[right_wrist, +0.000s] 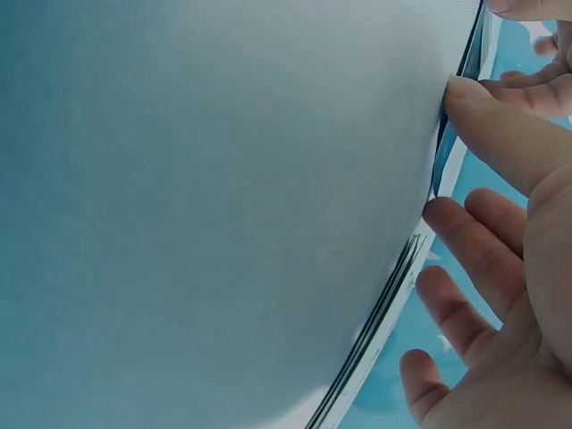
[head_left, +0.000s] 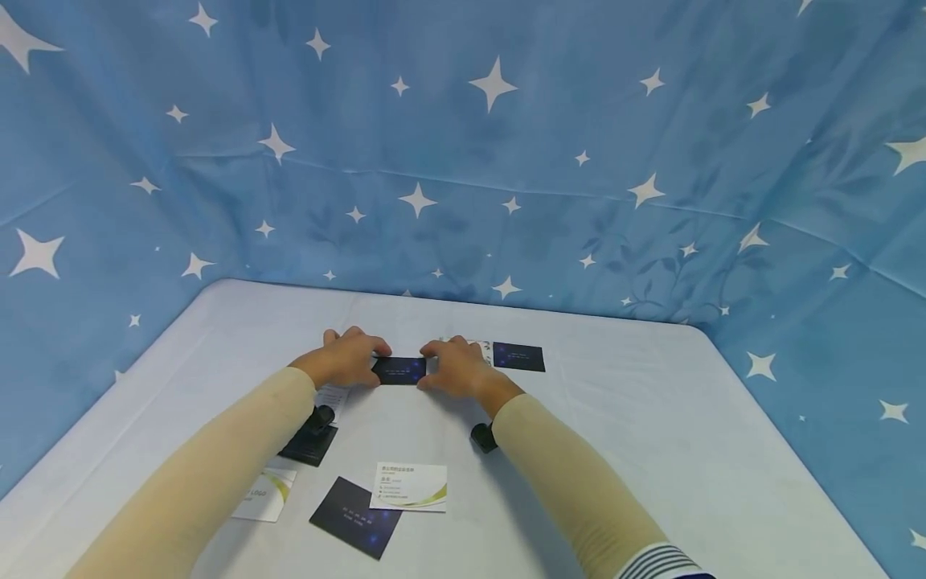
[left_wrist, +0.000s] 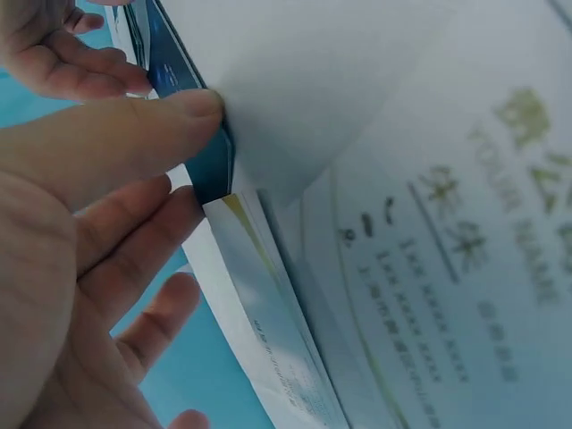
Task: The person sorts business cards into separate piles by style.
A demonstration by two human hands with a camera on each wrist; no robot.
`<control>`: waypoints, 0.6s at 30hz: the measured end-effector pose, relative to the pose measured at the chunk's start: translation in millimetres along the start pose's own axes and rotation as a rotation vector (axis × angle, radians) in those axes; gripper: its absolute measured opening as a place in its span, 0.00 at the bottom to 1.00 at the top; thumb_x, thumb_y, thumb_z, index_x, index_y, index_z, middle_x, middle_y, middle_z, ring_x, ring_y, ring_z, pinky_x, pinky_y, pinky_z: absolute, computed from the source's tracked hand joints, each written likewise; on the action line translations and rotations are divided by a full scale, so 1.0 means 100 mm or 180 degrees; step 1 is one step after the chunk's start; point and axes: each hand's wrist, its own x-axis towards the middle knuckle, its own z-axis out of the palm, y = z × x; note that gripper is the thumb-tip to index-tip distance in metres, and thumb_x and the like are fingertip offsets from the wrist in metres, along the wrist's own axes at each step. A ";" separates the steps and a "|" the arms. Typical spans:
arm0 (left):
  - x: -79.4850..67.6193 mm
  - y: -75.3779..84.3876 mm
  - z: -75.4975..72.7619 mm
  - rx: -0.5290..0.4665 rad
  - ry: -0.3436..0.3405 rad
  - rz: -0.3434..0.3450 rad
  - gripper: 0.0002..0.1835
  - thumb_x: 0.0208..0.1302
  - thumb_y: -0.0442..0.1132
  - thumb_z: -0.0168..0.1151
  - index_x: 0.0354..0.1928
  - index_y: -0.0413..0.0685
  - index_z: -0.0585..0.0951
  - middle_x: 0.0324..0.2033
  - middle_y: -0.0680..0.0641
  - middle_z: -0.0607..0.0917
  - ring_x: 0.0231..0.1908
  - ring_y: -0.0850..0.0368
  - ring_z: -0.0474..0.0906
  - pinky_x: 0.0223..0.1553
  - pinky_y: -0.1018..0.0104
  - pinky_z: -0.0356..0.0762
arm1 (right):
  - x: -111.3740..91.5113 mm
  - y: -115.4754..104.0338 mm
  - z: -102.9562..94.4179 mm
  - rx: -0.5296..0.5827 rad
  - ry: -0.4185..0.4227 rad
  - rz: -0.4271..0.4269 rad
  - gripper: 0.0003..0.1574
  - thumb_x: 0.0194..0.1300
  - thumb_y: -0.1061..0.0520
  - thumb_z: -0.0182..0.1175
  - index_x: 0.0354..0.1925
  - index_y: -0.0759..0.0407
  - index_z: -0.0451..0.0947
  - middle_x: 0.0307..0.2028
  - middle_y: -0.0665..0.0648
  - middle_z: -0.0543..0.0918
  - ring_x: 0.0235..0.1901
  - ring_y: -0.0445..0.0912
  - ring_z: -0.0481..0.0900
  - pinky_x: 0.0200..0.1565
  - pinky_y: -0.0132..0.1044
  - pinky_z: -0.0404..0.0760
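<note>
A dark blue business card (head_left: 401, 371) with pale print lies toward the far side of the table, between the two hands. My left hand (head_left: 350, 358) pinches its left end, with the thumb (left_wrist: 192, 112) on the near edge and a fingertip at the far corner. At the right end my right hand (head_left: 459, 368) pinches it the same way, the thumb (right_wrist: 474, 98) on the near edge. White cards (left_wrist: 259, 304) with green-gold trim lie beside the left fingers. Just past the right hand, a patterned white card (head_left: 486, 351) is partly hidden, with another dark card (head_left: 519, 356) beside it.
On the white table (head_left: 651, 450), a dark card (head_left: 356, 517) lies under the corner of a white card (head_left: 410, 486) at the near middle. Under the left forearm are a black card (head_left: 309, 446) and a white logo card (head_left: 266, 494), both partly covered. A blue starry curtain (head_left: 463, 161) stands behind.
</note>
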 end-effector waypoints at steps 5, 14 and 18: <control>-0.02 -0.01 0.05 -0.0035 0.0064 0.0102 0.28 0.58 0.44 0.74 0.61 0.50 0.80 0.54 0.49 0.81 0.57 0.47 0.66 0.51 0.45 0.54 | -0.03 0.01 -0.03 -0.0067 0.0001 -0.0160 0.37 0.63 0.42 0.69 0.66 0.50 0.75 0.57 0.50 0.80 0.61 0.52 0.68 0.65 0.52 0.59; -0.06 0.17 0.09 -0.0230 0.0175 0.0309 0.28 0.57 0.46 0.74 0.60 0.50 0.81 0.55 0.51 0.82 0.61 0.47 0.66 0.53 0.43 0.53 | -0.30 0.19 -0.19 0.0219 0.0135 -0.0213 0.34 0.62 0.44 0.70 0.64 0.52 0.77 0.56 0.52 0.80 0.61 0.52 0.69 0.63 0.53 0.64; -0.06 0.24 0.13 -0.0283 0.0249 0.0364 0.30 0.56 0.47 0.76 0.62 0.50 0.80 0.57 0.51 0.81 0.64 0.46 0.64 0.55 0.42 0.52 | -0.42 0.31 -0.24 0.0349 0.0198 -0.0191 0.34 0.62 0.45 0.70 0.64 0.53 0.77 0.56 0.52 0.79 0.61 0.52 0.69 0.63 0.52 0.65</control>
